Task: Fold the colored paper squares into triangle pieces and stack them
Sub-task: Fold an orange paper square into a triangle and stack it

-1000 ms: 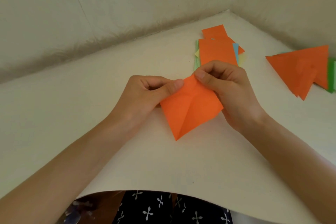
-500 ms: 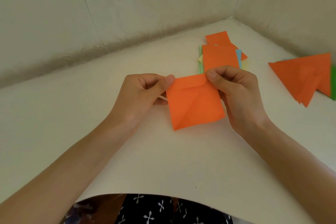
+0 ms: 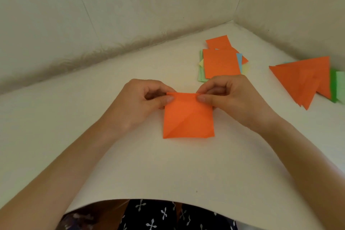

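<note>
orange paper point(image 3: 188, 117) now squared, lower | left hand point(image 3: 141, 102) pinches top-left corner | right hand point(image 3: 229, 95) pinches top-right

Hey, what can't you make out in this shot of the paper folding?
In the head view:
Top corners of the orange square: left hand and right hand pinch over them.
Sheet count in the unfolded pile: its top sheets cover the rest.
Green pieces beside the orange triangles: cut by the right edge.

Off-white table point(image 3: 168, 170), plain pale walls point(image 3: 130, 9) meeting in corner
</note>
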